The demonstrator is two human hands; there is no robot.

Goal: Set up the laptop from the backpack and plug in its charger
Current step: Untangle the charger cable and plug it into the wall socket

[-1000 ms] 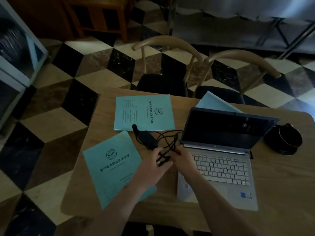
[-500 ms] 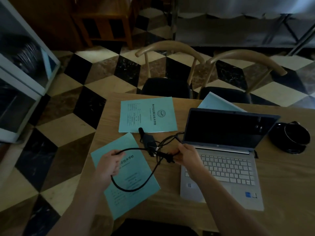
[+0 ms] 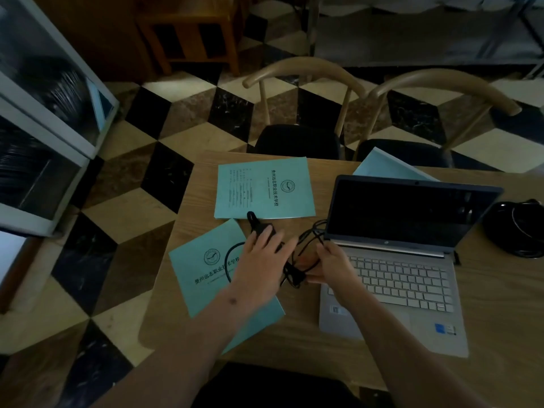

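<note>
Café-like room: checkered tile floor (image 3: pixel 123 184), wooden chairs (image 3: pixel 297 83), table (image 3: pixel 485 290).

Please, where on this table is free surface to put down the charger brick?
Bare wood lies right of the laptop, in front of the black bundle, and along the table's near edge. Left of the laptop is crowded: two teal booklets, cable, both hands.

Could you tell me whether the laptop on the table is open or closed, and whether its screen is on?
Open: the laptop has its lid raised and keyboard exposed. The screen is dark, apparently off.
</note>
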